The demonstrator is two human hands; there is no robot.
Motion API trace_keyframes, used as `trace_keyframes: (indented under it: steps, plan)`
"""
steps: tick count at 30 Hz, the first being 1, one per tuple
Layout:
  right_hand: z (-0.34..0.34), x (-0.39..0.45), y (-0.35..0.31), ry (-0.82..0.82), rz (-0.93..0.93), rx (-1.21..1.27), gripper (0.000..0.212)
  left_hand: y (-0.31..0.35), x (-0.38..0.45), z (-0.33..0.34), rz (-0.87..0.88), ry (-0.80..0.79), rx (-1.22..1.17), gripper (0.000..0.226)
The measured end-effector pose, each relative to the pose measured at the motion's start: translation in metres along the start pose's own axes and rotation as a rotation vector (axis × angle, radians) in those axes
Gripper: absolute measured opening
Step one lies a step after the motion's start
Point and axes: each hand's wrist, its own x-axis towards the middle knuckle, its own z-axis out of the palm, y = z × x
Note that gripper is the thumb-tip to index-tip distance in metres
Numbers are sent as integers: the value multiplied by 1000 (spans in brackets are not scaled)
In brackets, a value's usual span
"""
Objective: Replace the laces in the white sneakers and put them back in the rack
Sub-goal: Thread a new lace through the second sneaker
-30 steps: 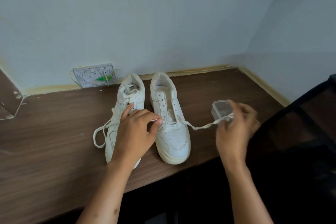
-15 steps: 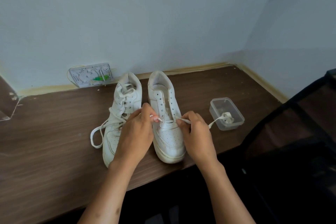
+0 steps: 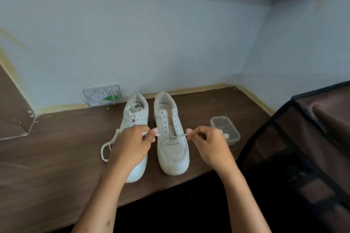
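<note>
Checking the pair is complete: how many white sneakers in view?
2. The laced sneaker stands on the left, partly behind the left hand; the nearly unlaced sneaker stands beside it on the right.

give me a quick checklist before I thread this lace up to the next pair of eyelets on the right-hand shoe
1. Lace seated across the lowest eyelets of the right-hand sneaker: ok.
2. Left hand pinches one lace end: ok.
3. Right hand pinches the other end: ok.
4. Both ends even in length: cannot tell, hands hide them.
5. Upper eyelets free: ok.
6. Left-hand sneaker fully laced: not ok, a lace loop trails on the table.
</note>
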Motion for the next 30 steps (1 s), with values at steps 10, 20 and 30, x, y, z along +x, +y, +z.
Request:
trace_keyframes:
  steps: [10,20,30]
  plan:
    - [-52,-39,-104,47,-74,251,37,73,-17,-97,73,-22,-385,35]
    - [-86,-84,-184,102,-194,355,32,146,-61,-182,176,32,-651,30]
    - [-113,-123,-244,158,-325,472,27,192,-92,-230,304,124,-695,27]
